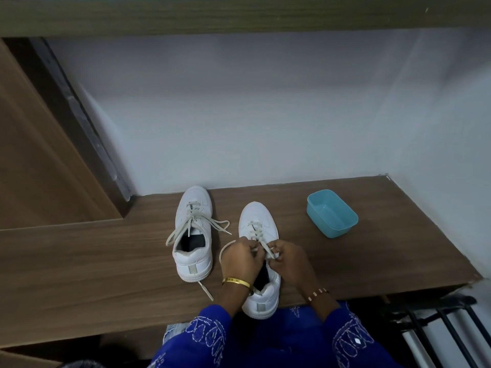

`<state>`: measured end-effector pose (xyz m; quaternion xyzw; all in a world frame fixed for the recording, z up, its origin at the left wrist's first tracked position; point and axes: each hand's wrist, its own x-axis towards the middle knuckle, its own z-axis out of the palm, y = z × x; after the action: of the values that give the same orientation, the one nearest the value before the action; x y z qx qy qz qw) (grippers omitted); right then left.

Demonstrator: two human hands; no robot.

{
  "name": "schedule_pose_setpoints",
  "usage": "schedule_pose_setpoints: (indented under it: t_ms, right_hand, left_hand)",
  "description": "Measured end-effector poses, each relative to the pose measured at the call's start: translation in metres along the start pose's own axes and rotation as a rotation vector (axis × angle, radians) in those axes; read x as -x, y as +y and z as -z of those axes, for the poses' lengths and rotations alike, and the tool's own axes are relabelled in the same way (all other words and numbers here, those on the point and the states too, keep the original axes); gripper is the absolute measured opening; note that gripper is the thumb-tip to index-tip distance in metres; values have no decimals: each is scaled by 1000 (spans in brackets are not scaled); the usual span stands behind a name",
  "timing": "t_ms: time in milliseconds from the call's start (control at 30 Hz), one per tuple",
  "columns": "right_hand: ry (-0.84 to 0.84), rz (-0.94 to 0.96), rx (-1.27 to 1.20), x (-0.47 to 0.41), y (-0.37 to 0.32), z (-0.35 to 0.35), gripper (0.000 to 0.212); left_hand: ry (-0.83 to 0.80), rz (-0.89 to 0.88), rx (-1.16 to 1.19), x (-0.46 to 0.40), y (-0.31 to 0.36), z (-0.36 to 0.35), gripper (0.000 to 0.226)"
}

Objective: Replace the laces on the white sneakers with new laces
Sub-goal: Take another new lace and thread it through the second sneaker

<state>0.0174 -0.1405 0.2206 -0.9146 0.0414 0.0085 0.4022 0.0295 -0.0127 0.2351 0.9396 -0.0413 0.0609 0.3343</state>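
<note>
Sleeves: two blue sleeves with white stitched patterns, at the bottom edge, nearest the camera.
Wrists: one gold bangle on the left wrist; one beaded band on the right wrist.
Hands: two bare hands, side by side over the nearer shoe.
Left hand: fingers closed together, pinching the lace at the top of the shoe's eyelets.
Right hand: fingers closed, pinching a flat lace end just beside the left hand.
Bench: one brown wood-grain surface carrying everything, with its front edge close to the person.
Sneakers: two white sneakers, toes pointing away from the person, standing side by side and slightly apart.
Right sneaker: the nearer one, its heel at the bench's front edge, partly covered by both hands; its off-white lace is still threaded across the upper eyelets, and a loop of it curves out to the left of the left hand.
Left sneaker: a little farther back and untouched; its off-white lace is untied but still threaded, with loose ends trailing to either side, and another end lies on the bench past the heel.
Container: one light blue rectangular plastic tub, open on top, to the right of the sneakers and well apart from them.
Wall: plain white, rising behind the bench.
Shelf: one wooden shelf across the top, farthest away.
</note>
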Motion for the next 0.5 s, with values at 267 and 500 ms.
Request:
schedule_pose_setpoints:
  t_ms: [267,500]
  right_hand:
    - [-3,13,-15,0,-1,0,26]
    - [-62,-6,-90,0,5,2,25]
  left_hand:
    - [-120,366,380,-5,10,-10,29]
    - [-188,341,441,-10,1,-10,12]
